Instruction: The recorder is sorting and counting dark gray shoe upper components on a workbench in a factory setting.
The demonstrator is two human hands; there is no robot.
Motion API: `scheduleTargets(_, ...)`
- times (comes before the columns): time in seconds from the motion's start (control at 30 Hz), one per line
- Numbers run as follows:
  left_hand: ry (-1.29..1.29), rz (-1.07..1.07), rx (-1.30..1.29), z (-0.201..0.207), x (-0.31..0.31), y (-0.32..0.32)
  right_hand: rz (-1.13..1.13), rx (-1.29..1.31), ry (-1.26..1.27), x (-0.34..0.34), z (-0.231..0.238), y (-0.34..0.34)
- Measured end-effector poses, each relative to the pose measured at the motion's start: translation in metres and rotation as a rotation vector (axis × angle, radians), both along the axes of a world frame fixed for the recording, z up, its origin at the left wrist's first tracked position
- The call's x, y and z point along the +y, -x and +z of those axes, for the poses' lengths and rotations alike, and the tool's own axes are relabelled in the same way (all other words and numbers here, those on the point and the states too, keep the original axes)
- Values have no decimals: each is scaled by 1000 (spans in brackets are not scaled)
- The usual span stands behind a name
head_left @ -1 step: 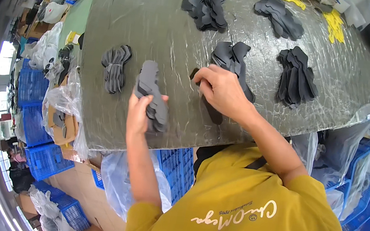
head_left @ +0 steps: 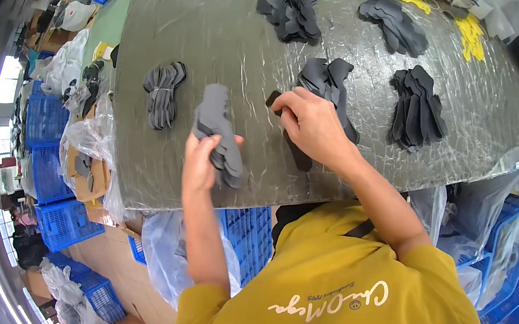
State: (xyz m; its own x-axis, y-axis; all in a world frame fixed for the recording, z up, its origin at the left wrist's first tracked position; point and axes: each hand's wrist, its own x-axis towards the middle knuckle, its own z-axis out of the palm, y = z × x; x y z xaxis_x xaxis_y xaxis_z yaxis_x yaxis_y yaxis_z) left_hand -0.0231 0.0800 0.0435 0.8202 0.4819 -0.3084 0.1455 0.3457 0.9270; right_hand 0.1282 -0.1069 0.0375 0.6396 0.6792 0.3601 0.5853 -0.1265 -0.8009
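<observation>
Six heaps of dark cut pieces lay on the surface (head_left: pixel 227 21). Left hand (head_left: pixel 199 165) fingers clasped a grey stack (head_left: pixel 220 132); right hand (head_left: pixel 310 121) fingers pinched one piece (head_left: pixel 274 98) beside the nearest heap (head_left: pixel 330 81).

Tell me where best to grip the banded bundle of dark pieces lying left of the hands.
Probably at the waist of the banded bundle, where the pale band cinches it narrowest. Come from above, fingers spanning its long sides; it lies flat and alone on the table, free of the left hand.

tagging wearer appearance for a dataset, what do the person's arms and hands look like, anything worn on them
Both hands, the left hand and the right hand, are bare: no gloves, rings or watch visible. The forearms are uncovered. A mustard-yellow short-sleeved shirt with pale script lettering covers the upper arms and shoulders.
</observation>
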Motion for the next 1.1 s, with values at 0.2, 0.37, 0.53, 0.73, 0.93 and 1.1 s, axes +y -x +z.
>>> scheduleTargets(0.2, 297, 96, -230, 17, -81, -8, -10, -63, 15, 7, 21, 15)
scheduleTargets(0.37, 3, 148, -201, 14, -99, -7, 3, -22, -5, -5, 31, 24)
scheduleTargets(0.53, -95, 167, -203, 11, -107, -8, 54, 72, 1, -14, 37, 28)
scheduleTargets(0.73, -186, 138, -188, 9, -115, -9, 62, 108, -28, -19, 41, 26)
scheduleTargets(0.93, -306, 131, -174, 14, -120, -16, 61, 107, -14, -21, 38, 25)
scheduleTargets(1.1, -293, 94, -146, 12, -116, -13, 120, 115, -29, -22, 38, 20)
